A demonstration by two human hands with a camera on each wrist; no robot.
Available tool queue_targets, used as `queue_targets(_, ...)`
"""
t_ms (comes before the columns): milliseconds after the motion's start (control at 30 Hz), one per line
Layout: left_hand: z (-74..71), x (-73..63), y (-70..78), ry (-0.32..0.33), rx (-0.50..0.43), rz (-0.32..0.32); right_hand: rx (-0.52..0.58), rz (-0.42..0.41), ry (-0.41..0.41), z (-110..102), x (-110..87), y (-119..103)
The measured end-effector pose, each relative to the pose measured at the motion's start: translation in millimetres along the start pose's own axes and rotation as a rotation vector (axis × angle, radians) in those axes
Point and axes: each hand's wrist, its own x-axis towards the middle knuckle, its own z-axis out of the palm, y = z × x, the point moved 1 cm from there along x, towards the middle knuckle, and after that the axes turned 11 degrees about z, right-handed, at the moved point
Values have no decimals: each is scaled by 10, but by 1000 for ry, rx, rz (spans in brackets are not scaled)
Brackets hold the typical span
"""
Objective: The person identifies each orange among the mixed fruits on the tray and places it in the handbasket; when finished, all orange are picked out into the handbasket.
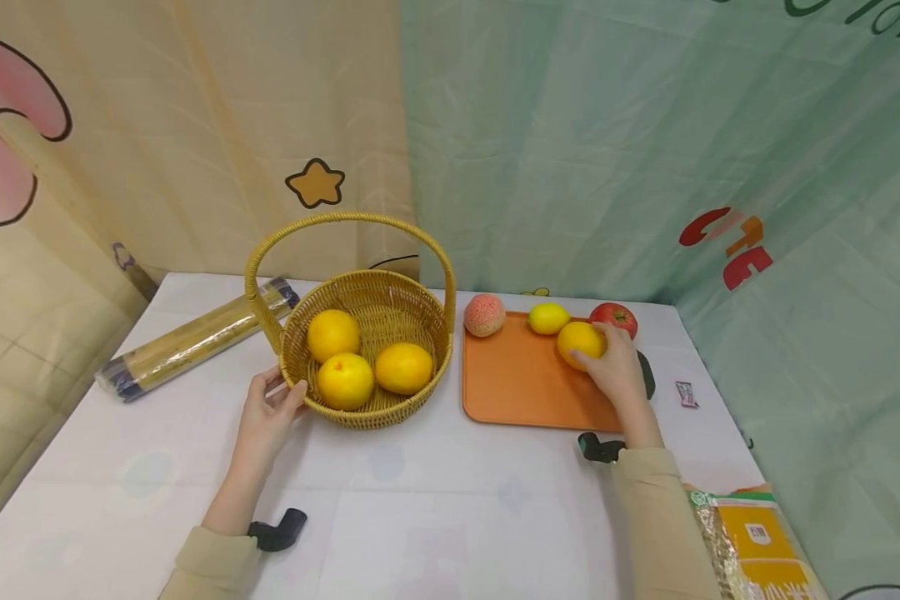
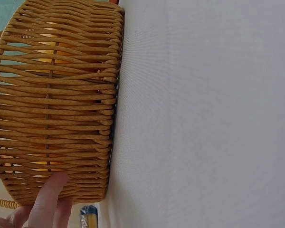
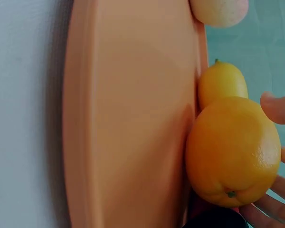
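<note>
My left hand [image 1: 265,417] holds the rim of a woven basket [image 1: 367,421], thumb at the top edge and fingers against the outer weave [image 2: 57,109]. Inside the basket lie three yellow-orange fruits, one of them an orange [image 1: 333,335]. Over the tray's far right part, my right hand [image 1: 617,367] grips another orange [image 1: 579,344], with thumb and fingers on opposite sides. That orange [image 3: 232,152] looks close to the orange tray [image 3: 137,104]; whether it touches is unclear. Just behind it sits a lemon [image 1: 548,318]. A red apple [image 1: 615,317] is partly hidden by the hand.
A peach [image 1: 484,315] sits at the tray's far left corner. Beside its right edge is a dark green object [image 1: 647,375], mostly covered. A small wrapped candy [image 1: 687,394] lies farther right. A plastic-wrapped roll [image 1: 195,337] is left of the basket; a yellow packet [image 1: 761,542] lies at front right.
</note>
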Motion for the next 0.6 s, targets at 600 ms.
queue_targets(600,13,-13,13,2,12,12,-120,-109,130,192,36,-24)
